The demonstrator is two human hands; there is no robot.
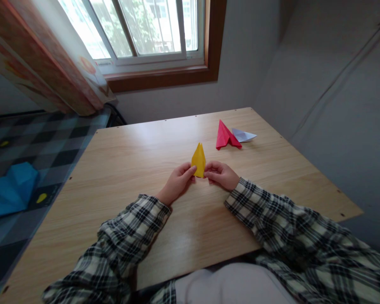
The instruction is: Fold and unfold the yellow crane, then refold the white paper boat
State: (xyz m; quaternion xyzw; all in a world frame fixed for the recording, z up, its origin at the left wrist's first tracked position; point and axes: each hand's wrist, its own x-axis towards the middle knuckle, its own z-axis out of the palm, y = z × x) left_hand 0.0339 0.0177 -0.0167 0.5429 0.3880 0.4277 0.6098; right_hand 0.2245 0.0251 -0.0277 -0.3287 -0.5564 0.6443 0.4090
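Observation:
A small piece of folded yellow paper (198,160), pointed at the top, is held upright just above the middle of the wooden table. My left hand (179,179) pinches its lower left edge, with the thumb across the front. At the lower right edge, the closed fingers of my right hand (222,174) grip the same paper. Parts of the fingers behind the paper are hidden. Beyond my right hand lie a folded red paper plane (226,136) and a folded white paper piece (243,135), which touch or overlap.
The wooden table (120,169) spreads under both forearms. To the left, a large blue folded paper (12,190) lies on a checked cloth (6,236). A window (145,29) with a curtain (50,50) is behind the table. A wall stands close on the right.

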